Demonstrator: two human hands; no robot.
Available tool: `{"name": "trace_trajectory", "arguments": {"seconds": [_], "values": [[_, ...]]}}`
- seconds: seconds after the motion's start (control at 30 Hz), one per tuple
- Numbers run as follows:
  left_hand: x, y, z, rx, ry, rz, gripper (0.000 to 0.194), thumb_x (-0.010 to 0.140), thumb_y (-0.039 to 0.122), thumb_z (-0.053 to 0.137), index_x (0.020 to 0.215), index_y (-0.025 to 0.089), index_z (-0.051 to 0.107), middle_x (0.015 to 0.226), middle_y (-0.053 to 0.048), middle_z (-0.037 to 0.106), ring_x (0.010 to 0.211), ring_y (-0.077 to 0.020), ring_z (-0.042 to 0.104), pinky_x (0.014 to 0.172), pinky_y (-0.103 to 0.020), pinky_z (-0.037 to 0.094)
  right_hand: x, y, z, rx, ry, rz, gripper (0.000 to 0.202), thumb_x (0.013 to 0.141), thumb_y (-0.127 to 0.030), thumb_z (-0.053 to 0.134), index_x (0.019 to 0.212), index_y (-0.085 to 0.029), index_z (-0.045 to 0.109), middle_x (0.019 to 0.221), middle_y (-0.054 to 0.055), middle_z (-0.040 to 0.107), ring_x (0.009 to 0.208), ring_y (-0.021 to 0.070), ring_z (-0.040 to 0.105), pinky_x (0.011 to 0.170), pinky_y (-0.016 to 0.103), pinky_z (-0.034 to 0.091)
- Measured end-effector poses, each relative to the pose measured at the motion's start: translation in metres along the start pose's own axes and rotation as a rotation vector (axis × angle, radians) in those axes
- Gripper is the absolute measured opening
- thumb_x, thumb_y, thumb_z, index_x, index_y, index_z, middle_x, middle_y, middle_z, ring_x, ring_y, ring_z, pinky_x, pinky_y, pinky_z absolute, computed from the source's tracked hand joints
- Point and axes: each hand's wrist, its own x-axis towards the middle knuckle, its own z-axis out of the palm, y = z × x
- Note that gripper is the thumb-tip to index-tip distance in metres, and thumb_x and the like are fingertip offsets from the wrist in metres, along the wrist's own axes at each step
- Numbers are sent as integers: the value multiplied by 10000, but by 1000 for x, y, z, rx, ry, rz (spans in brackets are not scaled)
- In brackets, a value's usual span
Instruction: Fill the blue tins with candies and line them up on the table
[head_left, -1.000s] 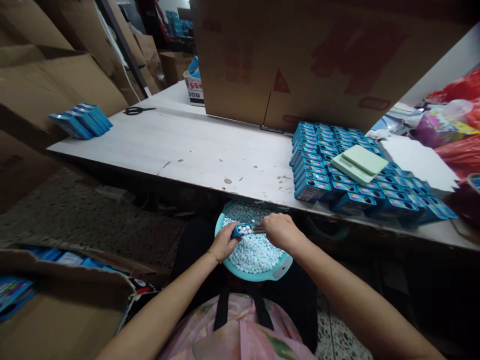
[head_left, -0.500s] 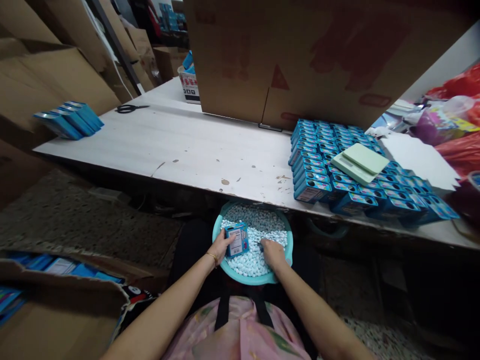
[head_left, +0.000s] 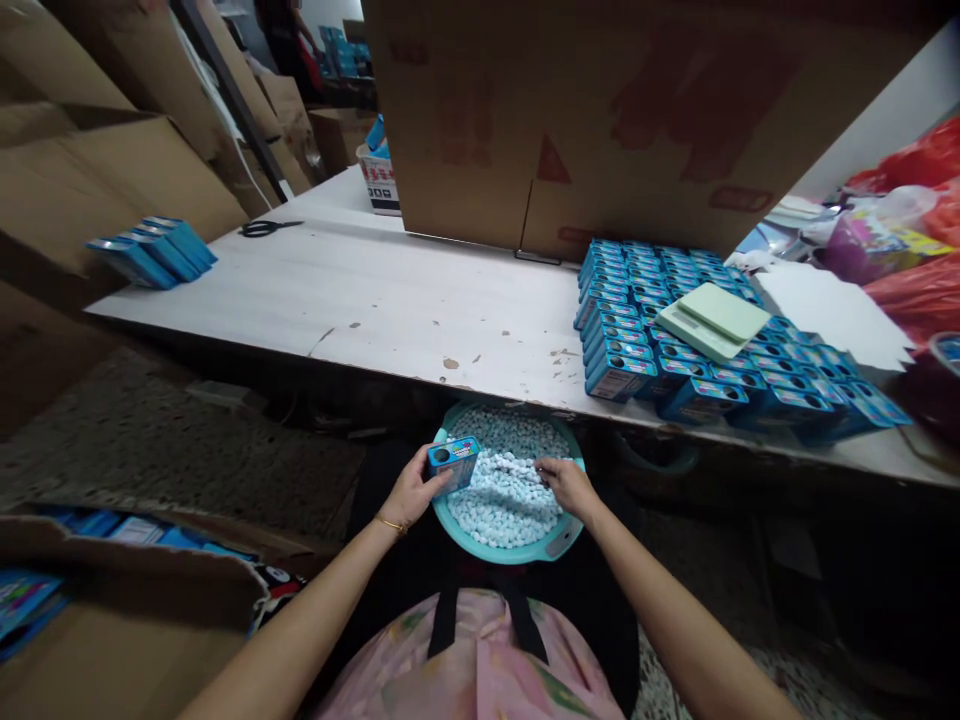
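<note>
A turquoise basin full of small pale blue and white pieces rests at my lap. My left hand grips a blue printed box over the basin's left side; a dark round hole shows in the box's upper face. Over the right part of the basin is my right hand, its fingers pinched together at the surface of the pieces. What those fingers hold is too small to make out.
Rows of blue boxes stand on the white table, a pale green scale on top. Scissors and more blue boxes lie left. A large carton stands behind; an open carton is lower left.
My left hand has moved slightly left and tipped the box so its holed face shows. My right hand has shifted a little right and up from among the pieces.
</note>
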Motion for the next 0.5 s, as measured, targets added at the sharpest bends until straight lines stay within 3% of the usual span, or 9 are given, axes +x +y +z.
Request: {"name": "trace_trajectory", "arguments": {"seconds": [0.23,0.37,0.5], "values": [[7,-4,27,155,-27,66,436,656,278,605,1075,190,518,1008,-39,599,954,-204,540,908,-336,379,-14,-59,-69,-234,-45,-122,277,806,-281,398,936,-282,642,874,-4,668,807,136,577,640,202,364],[9,-5,40,227,-60,143,428,660,239,591,1081,201,526,1061,-58,581,1007,-220,521,922,-350,368,-17,-102,-82,-541,-143,-119,259,765,-188,411,813,-250,658,818,39,664,789,168,591,629,228,364],[10,-6,45,239,-83,168,442,654,214,589,1091,206,528,1096,-65,569,1036,-229,504,939,-364,354,-19,-143,-85,-743,-219,-90,286,756,-125,387,894,-189,629,896,111,640,838,200,585,688,270,379]]}}
